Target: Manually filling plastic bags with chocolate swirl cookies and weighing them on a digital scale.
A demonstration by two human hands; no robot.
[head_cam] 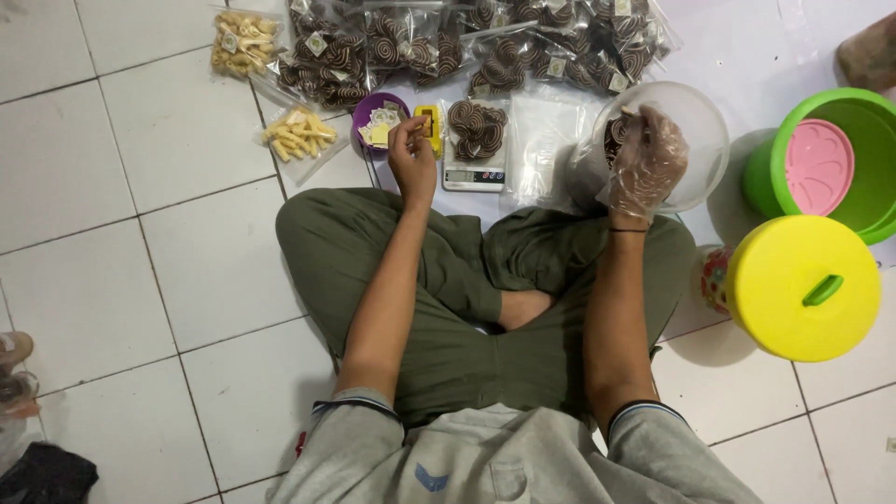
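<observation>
While the person sits cross-legged on a white tiled floor (112, 233), the upper part of the frame is crowded with sealed clear bags of brown-and-cream spiral cookies (411, 47), and two bags of pale yellow stick snacks (299, 135) lie at upper left. A small purple bowl (366, 105) holding little paper squares stands just left of a digital scale (474, 173), on which rests a pile of spiral cookies (478, 126). A flat empty plastic bag (541, 140) lies between the scale and a round transparent plastic tub (695, 121) at upper right. The right hand (646, 163), covered by a thin crinkled clear glove, is curled inside the tub's mouth around dark spiral cookies, partly hiding them; the tub wall blurs what lies deeper. The bare left hand (413, 154) is raised above the knee, fingertips pinched together on something too small to identify, beside a small yellow object (430, 126) at the scale's edge. The hands are well apart. At right, a green bucket (863, 131) contains a pink moulded lid (819, 166); below it is a smooth yellow round lid with a green handle (803, 287).
</observation>
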